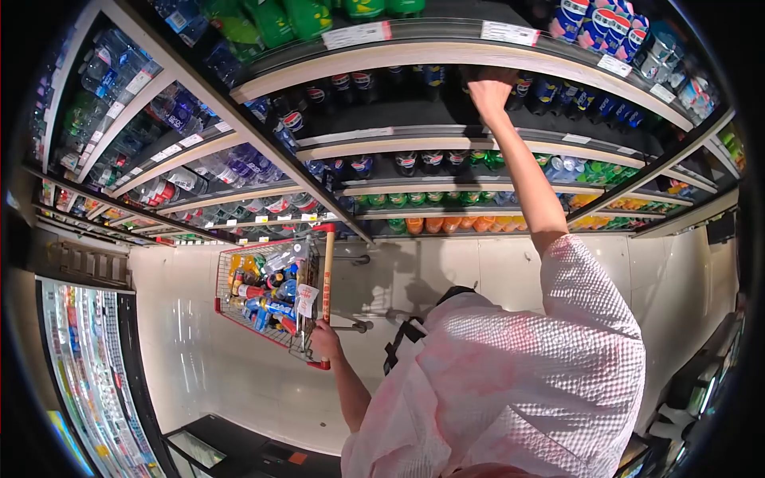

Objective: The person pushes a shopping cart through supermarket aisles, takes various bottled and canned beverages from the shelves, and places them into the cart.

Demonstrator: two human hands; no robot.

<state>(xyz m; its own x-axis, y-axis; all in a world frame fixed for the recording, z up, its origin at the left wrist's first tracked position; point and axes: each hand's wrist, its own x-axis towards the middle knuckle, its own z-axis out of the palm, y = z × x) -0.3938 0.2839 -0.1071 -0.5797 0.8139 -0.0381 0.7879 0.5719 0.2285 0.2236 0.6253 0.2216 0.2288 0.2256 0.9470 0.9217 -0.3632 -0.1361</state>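
My right arm stretches forward into a dark shelf of cola bottles, and my right hand (489, 89) is among them, under the edge of the shelf above. Its fingers are lost in shadow, so what they touch or hold cannot be made out. Pepsi bottles (544, 94) stand to its right, and another Pepsi bottle (433, 78) is on its left. Low on the left, my left hand (325, 341) is closed round the handle (327, 279) of a shopping cart (263, 338). Mixed bottles and packages (271, 296) fill the cart, with a white paper (307, 300) on top.
Green bottles (307, 17) and blue-pink Pepsi packs (610, 28) line the shelf above. Lower shelves hold more soft drinks, including orange bottles (454, 225). A shelf upright (287, 171) divides the bays. A lit display case (88, 374) stands across the tiled floor (191, 350).
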